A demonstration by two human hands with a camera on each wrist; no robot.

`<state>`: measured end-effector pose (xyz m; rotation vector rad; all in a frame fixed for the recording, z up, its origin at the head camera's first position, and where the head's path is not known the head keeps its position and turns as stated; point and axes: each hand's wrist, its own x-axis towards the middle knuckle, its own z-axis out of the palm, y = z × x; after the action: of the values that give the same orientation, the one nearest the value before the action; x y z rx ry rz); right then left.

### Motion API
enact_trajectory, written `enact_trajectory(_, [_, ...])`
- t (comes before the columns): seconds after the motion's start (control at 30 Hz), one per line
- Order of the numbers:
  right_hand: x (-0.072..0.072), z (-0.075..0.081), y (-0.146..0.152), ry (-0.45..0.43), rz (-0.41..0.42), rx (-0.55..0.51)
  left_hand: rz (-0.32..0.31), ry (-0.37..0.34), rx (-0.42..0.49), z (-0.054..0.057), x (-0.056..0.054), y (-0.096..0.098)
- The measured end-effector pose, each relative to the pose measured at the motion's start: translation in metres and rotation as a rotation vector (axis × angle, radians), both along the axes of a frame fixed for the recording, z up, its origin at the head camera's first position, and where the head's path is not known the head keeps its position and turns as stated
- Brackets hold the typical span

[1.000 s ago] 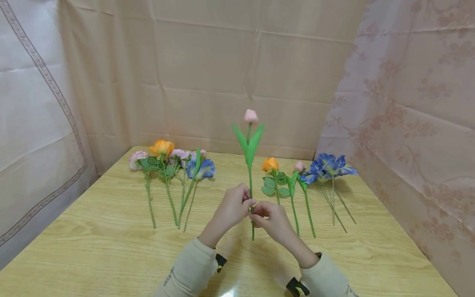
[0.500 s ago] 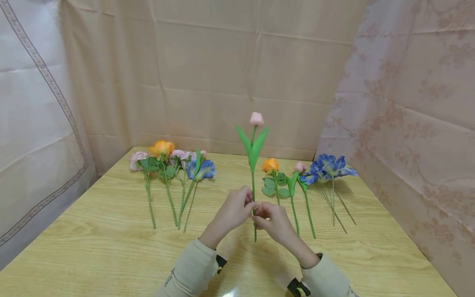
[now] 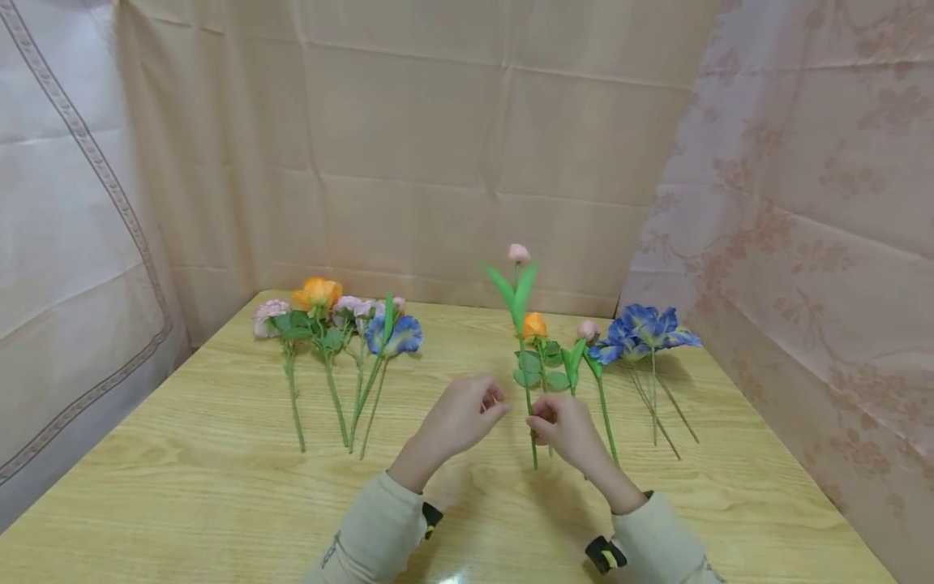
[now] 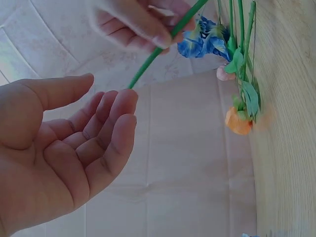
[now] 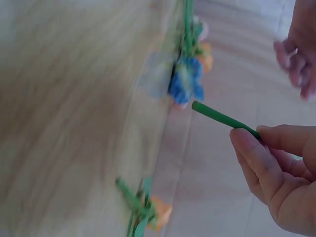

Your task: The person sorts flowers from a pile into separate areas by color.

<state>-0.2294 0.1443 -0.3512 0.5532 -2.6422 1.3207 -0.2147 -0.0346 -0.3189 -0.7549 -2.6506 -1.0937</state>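
Pink tulip point(image 3: 521, 300) stands nearly upright above the counter point(image 3: 219, 503), its top leaning slightly left, clamped near the lower stem by the right hand point(image 3: 569, 428). Its fingers point(image 5: 254, 152) and thumb meet on the stem, with the cut end poking out past them; in the right wrist view the hand hides the rest. From the left wrist I get only a piece of green stem, one end cut off by the top edge and the other passing behind the left fingertips, so I can't make out the bloom there.

I have the left hand point(image 3: 467, 412) just beside the stem and apart from it, fingers point(image 4: 121, 133) loosely curved, thumb well spread from them.

Behind the tulip, one leaf slightly overlaps an orange flower point(image 3: 536, 326), and the right hand covers part of that flower's stem. I also lose some of a lying tulip's stem point(image 3: 574, 369) behind that hand. Blue flowers point(image 3: 645, 328) overlap at the right, too tangled for me to count; the left group point(image 3: 319, 294) is smeared in the right wrist view. Both sleeves point(image 3: 379, 523) run off the bottom edge.
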Motion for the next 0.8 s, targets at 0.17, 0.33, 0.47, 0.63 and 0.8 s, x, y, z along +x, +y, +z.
enact_trajectory(0.17, [-0.010,0.000,0.017,-0.075,-0.080,0.036,-0.023,-0.013,-0.035,0.001,0.001,0.000])
enact_trajectory(0.33, [-0.021,-0.001,0.033,-0.158,-0.139,0.068,-0.032,-0.023,-0.047,0.000,0.002,-0.002])
enact_trajectory(0.47, [-0.029,-0.005,0.044,-0.221,-0.151,0.062,-0.038,-0.030,-0.045,-0.001,0.002,-0.003])
enact_trajectory(0.63, [-0.041,-0.012,0.058,-0.318,-0.177,0.042,-0.044,-0.027,-0.057,-0.002,0.000,-0.004])
enact_trajectory(0.8, [-0.049,-0.019,0.070,-0.343,-0.200,0.072,-0.050,-0.027,-0.071,-0.003,-0.001,-0.004])
